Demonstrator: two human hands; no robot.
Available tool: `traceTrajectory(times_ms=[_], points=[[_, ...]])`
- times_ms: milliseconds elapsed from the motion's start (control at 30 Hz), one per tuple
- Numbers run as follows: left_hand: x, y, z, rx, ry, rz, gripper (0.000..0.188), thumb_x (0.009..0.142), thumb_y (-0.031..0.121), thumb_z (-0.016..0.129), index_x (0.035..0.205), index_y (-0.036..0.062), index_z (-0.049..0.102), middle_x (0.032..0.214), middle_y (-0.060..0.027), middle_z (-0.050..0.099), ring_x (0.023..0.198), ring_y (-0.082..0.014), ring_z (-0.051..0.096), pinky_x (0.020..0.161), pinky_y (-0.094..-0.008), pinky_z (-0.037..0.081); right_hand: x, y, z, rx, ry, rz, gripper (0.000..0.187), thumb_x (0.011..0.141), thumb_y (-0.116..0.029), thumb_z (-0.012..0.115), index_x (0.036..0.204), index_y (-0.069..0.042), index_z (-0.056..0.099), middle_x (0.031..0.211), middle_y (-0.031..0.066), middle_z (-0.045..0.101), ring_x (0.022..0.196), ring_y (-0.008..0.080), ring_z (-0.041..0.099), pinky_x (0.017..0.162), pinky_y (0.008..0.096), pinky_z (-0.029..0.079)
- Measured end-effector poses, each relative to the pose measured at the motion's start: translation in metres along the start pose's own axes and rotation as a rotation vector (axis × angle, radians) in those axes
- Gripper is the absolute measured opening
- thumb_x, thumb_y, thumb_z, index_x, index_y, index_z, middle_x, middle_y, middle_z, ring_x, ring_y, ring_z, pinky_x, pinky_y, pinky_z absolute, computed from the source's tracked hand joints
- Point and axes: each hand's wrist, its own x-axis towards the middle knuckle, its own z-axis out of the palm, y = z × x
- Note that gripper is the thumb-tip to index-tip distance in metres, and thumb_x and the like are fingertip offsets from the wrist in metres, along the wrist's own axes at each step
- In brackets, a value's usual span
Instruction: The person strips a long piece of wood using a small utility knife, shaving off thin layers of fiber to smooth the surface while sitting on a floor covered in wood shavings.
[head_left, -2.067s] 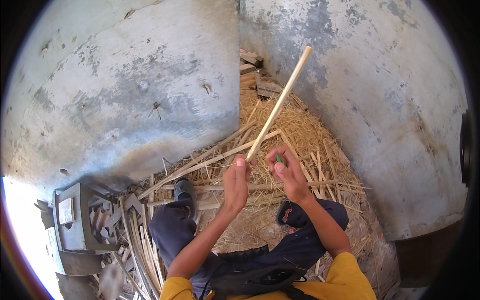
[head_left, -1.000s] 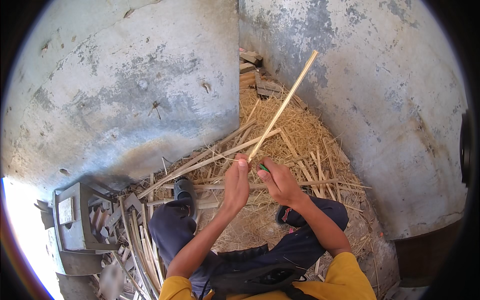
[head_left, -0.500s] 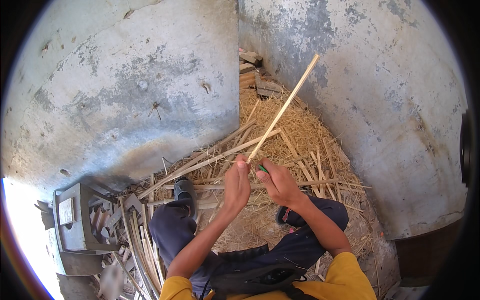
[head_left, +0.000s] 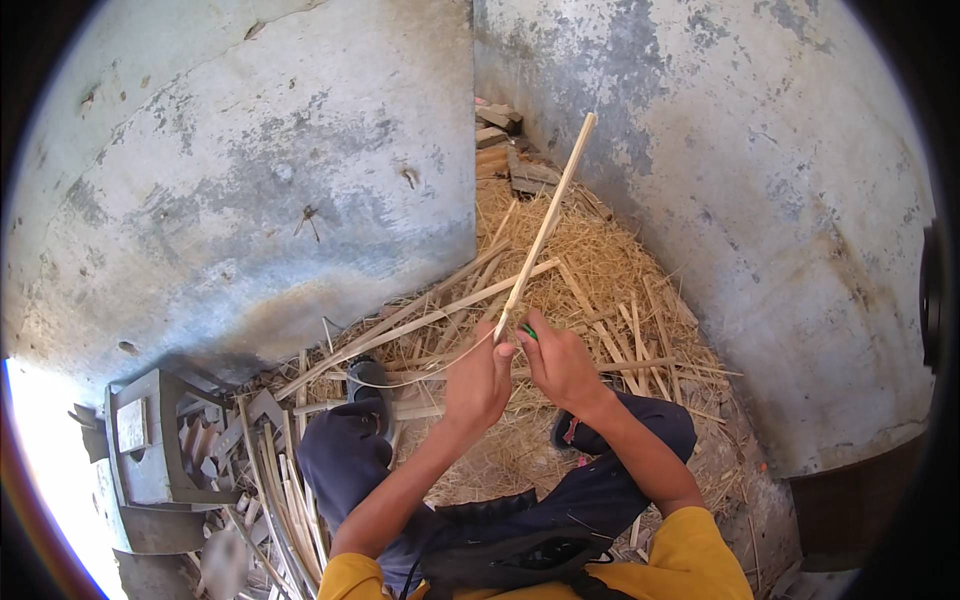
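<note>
A long pale wooden strip (head_left: 552,212) rises from between my hands, slanting up and to the right. My left hand (head_left: 478,382) is closed round its lower end. Beside it, my right hand (head_left: 568,375) is closed on a small tool with a green handle (head_left: 529,331); the rest of the tool is hidden, so its kind cannot be told. The right thumb lies near the strip's lower end. A thin curved sliver (head_left: 425,378) trails from the hands to the left, over the shoe.
Straw-like shavings (head_left: 610,260) and loose wooden strips (head_left: 420,320) cover the floor in the corner between two worn walls (head_left: 300,150). At left stands a grey box-like frame (head_left: 150,440) with wood scraps near it. My bent legs (head_left: 350,460) are below the hands.
The wooden strip has swung more upright, its top moving left. My hands have moved slightly down, and the thin sliver now curves out at left, longer and lower.
</note>
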Motion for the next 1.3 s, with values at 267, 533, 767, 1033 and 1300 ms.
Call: traceTrajectory(times_ms=[267, 533, 767, 1033, 1300], points=[[-0.004, -0.007, 0.003, 0.163, -0.065, -0.036, 0.047, 0.115, 0.044, 0.036, 0.123, -0.0006, 0.048, 0.083, -0.0259, 0.064, 0.080, -0.0532, 0.062, 0.070, -0.0601, 0.046, 0.001, -0.021, -0.017, -0.198, -0.135, 0.138, 0.026, 0.110, -0.027, 0.053, 0.115, -0.002, 0.055, 0.066, 0.0269, 0.063, 0.067, 0.0499, 0.066, 0.059, 0.0586, 0.050], [-0.002, -0.005, 0.009, 0.187, -0.120, -0.109, 0.042, 0.114, 0.042, 0.040, 0.115, 0.0001, 0.046, 0.078, -0.0264, 0.062, 0.075, -0.0525, 0.061, 0.066, -0.0600, 0.046, 0.004, -0.018, -0.025, -0.259, -0.213, 0.163, 0.031, 0.110, -0.028, 0.051, 0.121, 0.000, 0.057, 0.072, 0.0286, 0.066, 0.072, 0.0519, 0.068, 0.063, 0.0604, 0.053], [-0.003, -0.006, 0.016, 0.236, -0.156, -0.121, 0.048, 0.114, 0.046, 0.037, 0.113, -0.0010, 0.045, 0.082, -0.0262, 0.065, 0.079, -0.0519, 0.064, 0.067, -0.0597, 0.048, 0.004, -0.021, -0.030, -0.335, -0.282, 0.245, 0.031, 0.110, -0.030, 0.051, 0.115, 0.000, 0.058, 0.073, 0.0288, 0.067, 0.075, 0.0524, 0.069, 0.065, 0.0601, 0.055], [0.000, -0.009, 0.017, 0.254, -0.116, -0.164, 0.048, 0.113, 0.048, 0.037, 0.118, 0.0021, 0.047, 0.080, -0.0252, 0.065, 0.081, -0.0510, 0.065, 0.070, -0.0591, 0.049, 0.004, -0.013, -0.020, -0.217, -0.213, 0.223, 0.028, 0.108, -0.025, 0.054, 0.113, 0.003, 0.060, 0.077, 0.0306, 0.067, 0.078, 0.0525, 0.067, 0.066, 0.0574, 0.052], [0.007, -0.006, -0.004, -0.048, -0.079, -0.223, 0.061, 0.116, 0.045, 0.026, 0.102, -0.0009, 0.063, 0.075, -0.0215, 0.063, 0.073, -0.0463, 0.063, 0.072, -0.0546, 0.046, 0.016, -0.004, -0.029, 0.413, -0.310, 0.205, 0.035, 0.111, -0.029, 0.052, 0.122, 0.003, 0.063, 0.078, 0.0107, 0.065, 0.070, 0.0225, 0.061, 0.064, 0.0376, 0.046]])
